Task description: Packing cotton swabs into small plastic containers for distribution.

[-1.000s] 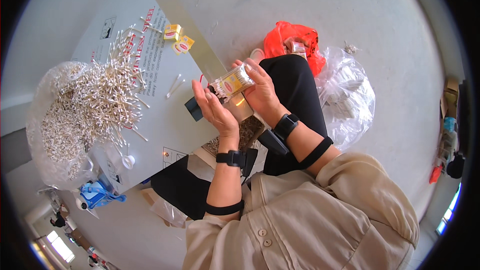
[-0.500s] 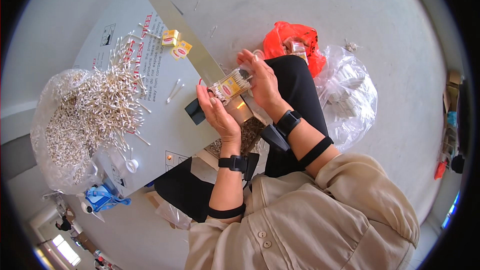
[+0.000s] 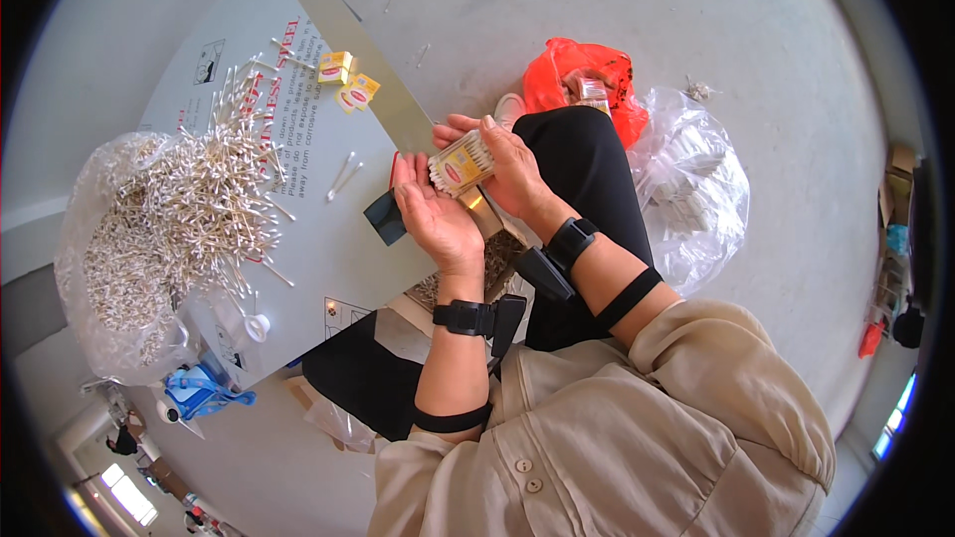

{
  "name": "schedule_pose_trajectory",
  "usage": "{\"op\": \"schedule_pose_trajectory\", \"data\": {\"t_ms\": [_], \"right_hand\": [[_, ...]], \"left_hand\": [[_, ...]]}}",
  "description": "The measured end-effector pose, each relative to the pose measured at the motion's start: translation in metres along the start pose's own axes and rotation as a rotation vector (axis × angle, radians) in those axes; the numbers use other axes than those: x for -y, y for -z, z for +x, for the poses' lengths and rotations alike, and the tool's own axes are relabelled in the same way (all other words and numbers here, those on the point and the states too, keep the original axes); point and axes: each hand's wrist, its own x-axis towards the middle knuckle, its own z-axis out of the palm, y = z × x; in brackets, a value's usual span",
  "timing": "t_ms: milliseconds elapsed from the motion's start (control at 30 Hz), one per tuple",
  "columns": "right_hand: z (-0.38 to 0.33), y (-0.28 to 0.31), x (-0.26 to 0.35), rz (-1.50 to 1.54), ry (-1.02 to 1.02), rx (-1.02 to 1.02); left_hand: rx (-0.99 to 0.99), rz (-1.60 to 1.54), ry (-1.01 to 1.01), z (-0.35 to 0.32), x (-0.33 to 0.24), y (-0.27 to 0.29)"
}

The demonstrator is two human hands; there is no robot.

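Note:
Between my two hands sits a clear pack of cotton swabs [image 3: 461, 161] with a yellow label, white tips showing at both ends. My left hand [image 3: 438, 224] supports its left end, palm turned up and fingers bent along it. At the other end, my right hand [image 3: 514, 171] presses with its palm, its fingers reaching behind the pack. On the metal-topped table to my left, a big heap of loose cotton swabs [image 3: 199, 209] spills from a clear plastic bag [image 3: 75, 239]. Yellow label cards [image 3: 357, 93] lie by the table edge, beside a small yellow stack [image 3: 335, 67].
Below my hands an open cardboard box [image 3: 505, 247] holds loose swabs. A red plastic bag [image 3: 557, 70] with packs inside and a clear bag [image 3: 696, 189] of white packs stand on the floor at right. Two or three stray swabs [image 3: 344, 177] lie on the table.
The pack has shifted slightly left and turned its label more toward me. My right hand has moved left, its fingers now behind the pack, while my left palm has turned further up.

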Motion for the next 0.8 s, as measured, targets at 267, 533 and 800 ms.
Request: {"op": "schedule_pose_trajectory", "data": {"t_ms": [267, 533, 800], "right_hand": [[-0.002, 0.000, 0.001, 0.052, 0.052, -0.229], [-0.004, -0.005, 0.000, 0.094, 0.052, -0.187], [-0.004, -0.006, -0.003, 0.062, 0.094, -0.192]], "left_hand": [[-0.001, 0.388, -0.057, -0.008, -0.010, 0.005], [-0.120, 0.119, 0.154, -0.015, -0.022, 0.000], [-0.006, 0.150, 0.481, 0.018, -0.043, 0.006]]}}
